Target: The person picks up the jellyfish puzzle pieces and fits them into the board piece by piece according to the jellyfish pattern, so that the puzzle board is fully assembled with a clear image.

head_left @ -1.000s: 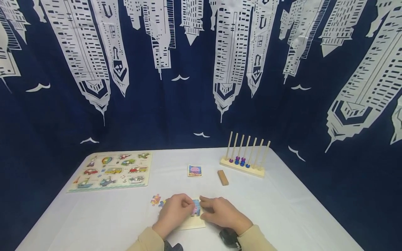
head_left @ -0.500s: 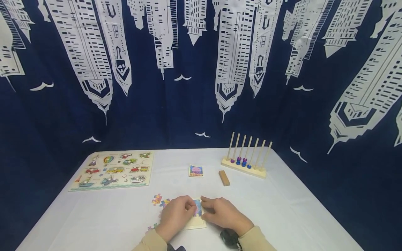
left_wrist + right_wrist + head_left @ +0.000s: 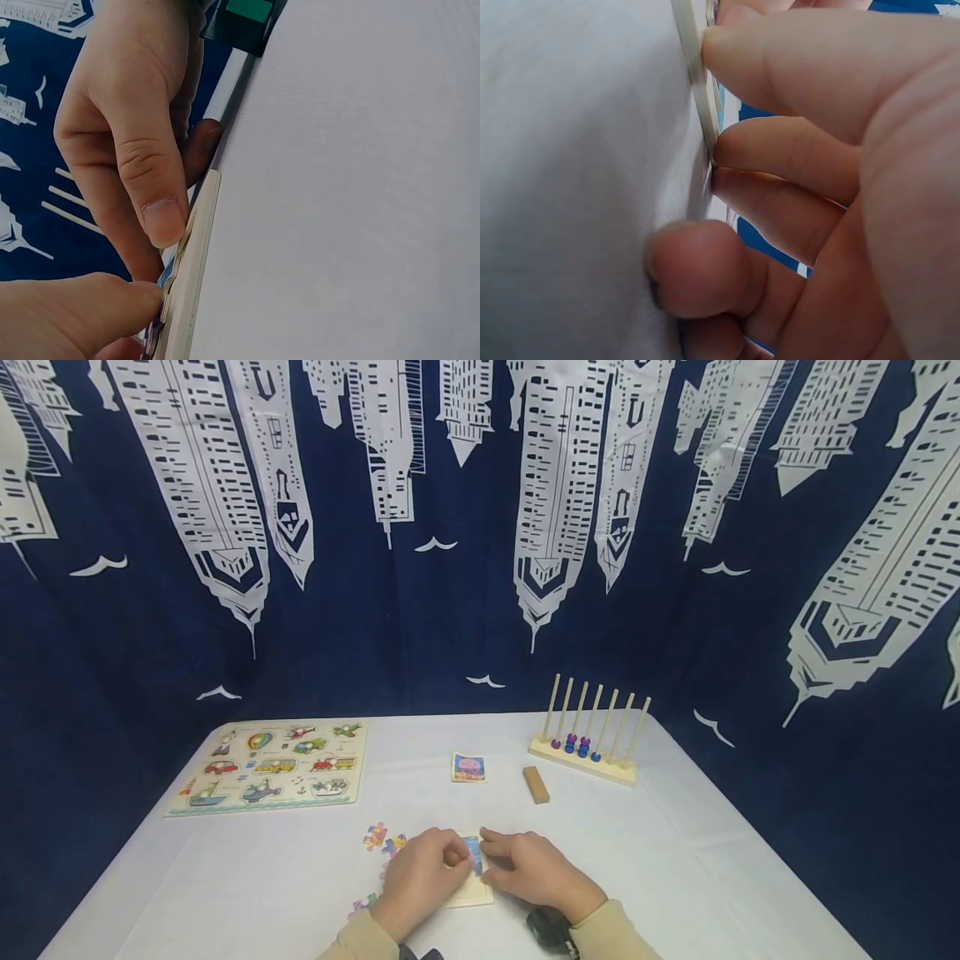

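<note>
Jigsaw tray [image 3: 474, 893] holds firm while the left hand [image 3: 423, 864] edges toward three o'clock

Fingertips of the left hand sit slightly farther toward three o'clock than half a second ago, deeper over the wooden tray. Less pink shows beside them now; what remains in sight is mainly a blue jigsaw piece [image 3: 474, 850] near the tray's one o'clock corner. Thumb and forefinger are drawn together and appear to pinch a piece, though the fingers hide most of it. The right hand [image 3: 532, 864] has barely shifted: its thumb and forefinger are spread apart, touching the tray along its three o'clock edge.

Taken together, this looks like a small fitting adjustment, one hand nudging a piece against its neighbour while the other braces the tray. Whether the piece is seated cannot be told; in the left wrist view the pieces' edges look uneven.

The tray lies on the table [image 3: 675, 860] directly before the person. Measured from it, with twelve pointing away from the person, loose pieces [image 3: 375, 836] lie between nine and ten o'clock, and more [image 3: 363, 903] between eight and nine. Those leftovers suggest the picture is far from complete. A small picture card [image 3: 468, 768] lies at twelve, untouched.
</note>
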### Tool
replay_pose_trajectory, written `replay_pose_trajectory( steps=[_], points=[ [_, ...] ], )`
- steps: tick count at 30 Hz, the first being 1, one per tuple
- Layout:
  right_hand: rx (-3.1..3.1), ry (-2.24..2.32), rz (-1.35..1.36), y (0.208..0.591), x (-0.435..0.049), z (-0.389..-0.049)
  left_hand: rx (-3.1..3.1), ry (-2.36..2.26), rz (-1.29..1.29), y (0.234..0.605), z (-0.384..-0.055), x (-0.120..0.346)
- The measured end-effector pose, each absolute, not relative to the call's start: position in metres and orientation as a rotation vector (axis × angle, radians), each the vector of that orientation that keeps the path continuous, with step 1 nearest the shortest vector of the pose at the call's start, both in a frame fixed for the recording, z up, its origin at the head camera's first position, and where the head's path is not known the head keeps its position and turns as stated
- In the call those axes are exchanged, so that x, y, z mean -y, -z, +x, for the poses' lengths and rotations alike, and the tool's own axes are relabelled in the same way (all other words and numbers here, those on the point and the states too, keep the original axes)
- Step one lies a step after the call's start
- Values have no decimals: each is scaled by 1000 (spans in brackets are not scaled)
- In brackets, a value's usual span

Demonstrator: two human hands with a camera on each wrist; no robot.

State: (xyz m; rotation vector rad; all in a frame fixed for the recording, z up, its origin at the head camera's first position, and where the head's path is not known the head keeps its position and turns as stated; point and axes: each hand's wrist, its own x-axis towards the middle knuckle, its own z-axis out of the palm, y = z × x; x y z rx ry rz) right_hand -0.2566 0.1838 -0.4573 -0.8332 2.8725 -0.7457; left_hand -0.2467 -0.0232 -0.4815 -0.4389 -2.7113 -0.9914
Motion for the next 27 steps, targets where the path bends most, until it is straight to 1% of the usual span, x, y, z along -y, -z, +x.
replay_pose_trajectory(
  steps=[11, 20, 27],
  points=[
    [-2884, 739, -872, 458, -185, -257, 2730, 971, -416, 481, -248, 20],
    [-2878, 721, -849, 456, -185, -257, 2714, 931, -482, 481, -247, 18],
    [-2886, 715, -842, 458, -184, -259, 2723, 897, -417, 480, -247, 15]
  ],
)
